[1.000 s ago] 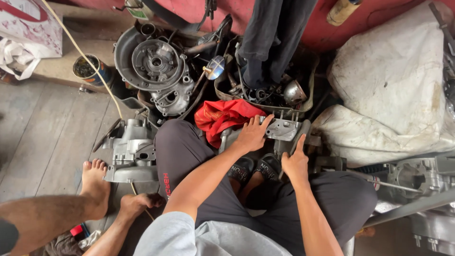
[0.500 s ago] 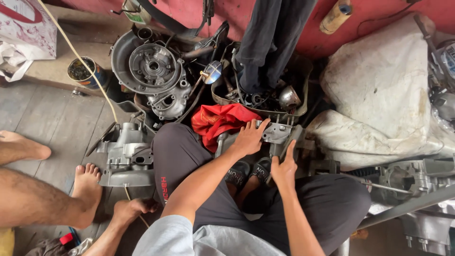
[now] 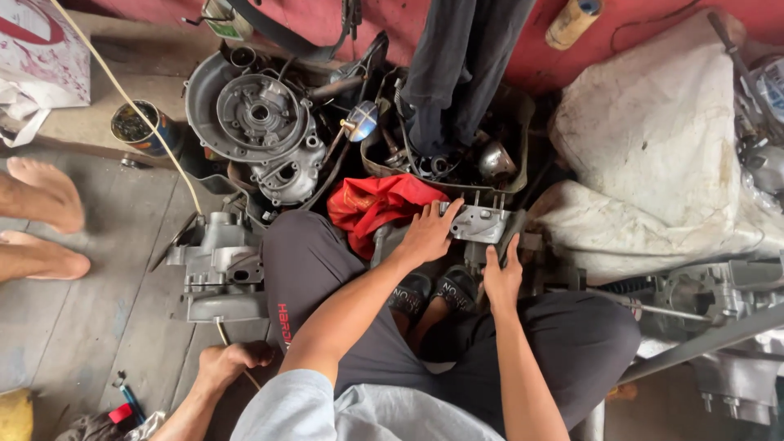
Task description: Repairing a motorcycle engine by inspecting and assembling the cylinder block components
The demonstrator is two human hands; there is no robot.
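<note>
I squat in dark trousers over a grey metal engine part (image 3: 482, 222) that sits between my knees. My left hand (image 3: 429, 233) lies over the part's left end, fingers curled onto its top edge. My right hand (image 3: 501, 278) grips the part's near right corner, thumb up along a dark piece there. A crumpled red rag (image 3: 371, 204) lies just left of the part, touching my left wrist. My sandalled feet (image 3: 433, 292) show below the part.
A round engine cover and casing (image 3: 260, 122) lie at the back left, with a second grey crankcase (image 3: 216, 261) by my left knee. White sacks (image 3: 653, 131) fill the right. Another person's bare feet (image 3: 41, 220) and hand on a cord (image 3: 233, 363) are at the left.
Both my hands stay on the engine part; my right hand has slipped slightly lower on its corner. The other person's feet have stepped away towards the left edge.
</note>
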